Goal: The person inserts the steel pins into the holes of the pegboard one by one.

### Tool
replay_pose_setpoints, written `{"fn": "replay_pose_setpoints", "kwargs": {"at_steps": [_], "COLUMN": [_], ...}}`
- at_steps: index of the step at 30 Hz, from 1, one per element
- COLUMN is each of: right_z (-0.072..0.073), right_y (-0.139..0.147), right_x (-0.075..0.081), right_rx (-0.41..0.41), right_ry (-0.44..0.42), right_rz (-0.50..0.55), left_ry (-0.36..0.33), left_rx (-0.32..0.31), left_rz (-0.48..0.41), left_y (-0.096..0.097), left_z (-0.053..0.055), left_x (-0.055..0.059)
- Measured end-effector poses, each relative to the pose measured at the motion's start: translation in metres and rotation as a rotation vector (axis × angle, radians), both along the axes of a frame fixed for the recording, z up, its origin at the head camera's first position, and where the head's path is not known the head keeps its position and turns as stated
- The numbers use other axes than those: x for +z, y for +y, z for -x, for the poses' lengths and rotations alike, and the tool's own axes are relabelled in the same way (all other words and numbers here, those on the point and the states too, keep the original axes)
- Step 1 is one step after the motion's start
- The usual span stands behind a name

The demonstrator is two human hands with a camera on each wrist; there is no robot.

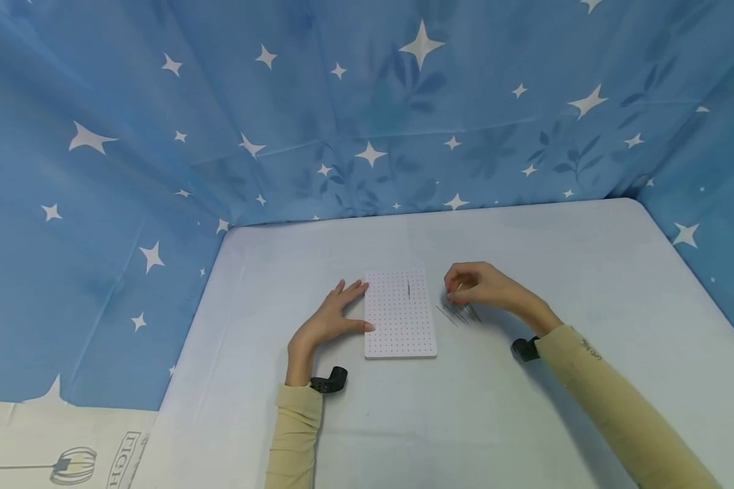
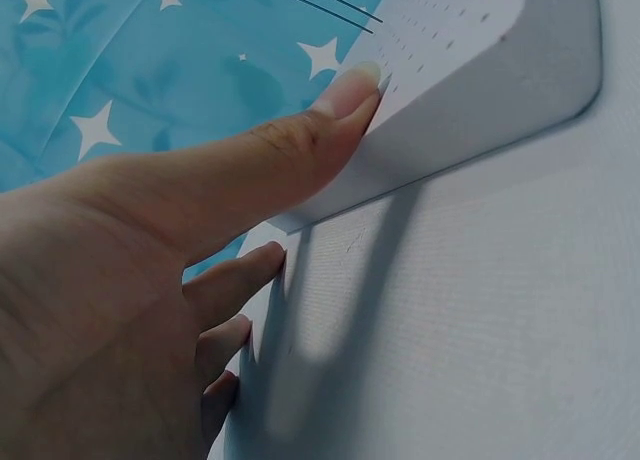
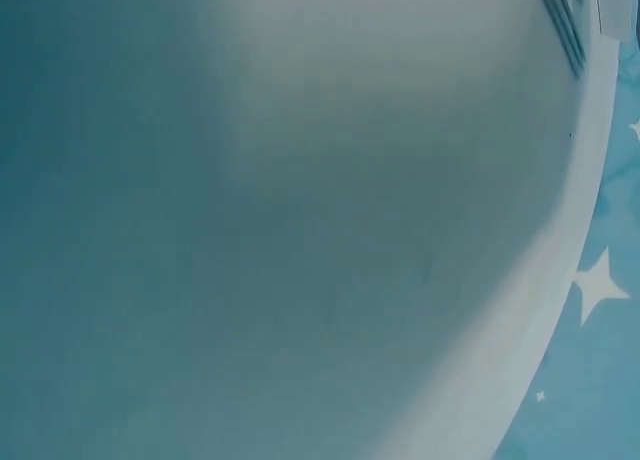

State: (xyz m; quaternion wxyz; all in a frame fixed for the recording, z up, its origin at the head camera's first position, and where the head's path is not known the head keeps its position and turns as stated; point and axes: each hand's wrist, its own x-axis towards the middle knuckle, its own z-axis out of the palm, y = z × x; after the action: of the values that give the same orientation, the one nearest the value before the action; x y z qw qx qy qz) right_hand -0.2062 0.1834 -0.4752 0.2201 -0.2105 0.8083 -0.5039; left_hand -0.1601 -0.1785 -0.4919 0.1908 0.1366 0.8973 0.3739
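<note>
A white pegboard (image 1: 399,322) with rows of small holes lies on the table. Two thin dark rods (image 2: 330,10) stick up from it in the left wrist view. My left hand (image 1: 329,319) is at the board's left side, fingers spread and fairly straight; its thumb (image 2: 335,120) touches the top edge. To the right of the board, my right hand (image 1: 480,285) bends its fingers and thumb close over several loose thin rods (image 1: 459,314). I cannot tell whether a rod is between its fingertips. The right wrist view leaves this hand out but catches rods (image 3: 563,30) at its upper corner.
A white cloth covers the table (image 1: 269,272). Blue star-patterned curtains (image 1: 367,115) hang behind it and along both sides. Black wrist cameras (image 1: 330,380) are strapped to both wrists. A pale printed cloth (image 1: 61,441) lies at the lower left.
</note>
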Motion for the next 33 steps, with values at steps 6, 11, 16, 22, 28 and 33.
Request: {"fn": "replay_pose_setpoints", "kwargs": {"at_steps": [6,11,16,22,28,33], "right_z": [-0.002,-0.003,-0.004,-0.008,-0.009,-0.009], "right_y": [-0.007,-0.013,-0.020,-0.029,-0.038,-0.045], "right_x": [0.001,0.002,0.005,0.007,0.005,0.001], "right_rx": [0.011,0.007,-0.013,-0.041,-0.105,-0.114], "right_ry": [-0.017,-0.027,-0.008,0.040,0.067,0.067], "right_rz": [0.038,0.043,0.031,0.049,0.038,0.038], "left_ry": [-0.003,0.003,0.004,0.015,0.012,0.008], "left_rx": [0.000,-0.005,-0.008,-0.006,-0.013,-0.016], "left_rz": [0.011,0.013,0.013,-0.004,-0.003,0.002], "left_y": [0.000,0.000,-0.001,-0.002,-0.001,0.000], "left_z": [-0.001,0.000,0.001,0.002,0.003,0.002], "left_x": [-0.002,-0.002,-0.003,-0.003,-0.003,-0.003]}}
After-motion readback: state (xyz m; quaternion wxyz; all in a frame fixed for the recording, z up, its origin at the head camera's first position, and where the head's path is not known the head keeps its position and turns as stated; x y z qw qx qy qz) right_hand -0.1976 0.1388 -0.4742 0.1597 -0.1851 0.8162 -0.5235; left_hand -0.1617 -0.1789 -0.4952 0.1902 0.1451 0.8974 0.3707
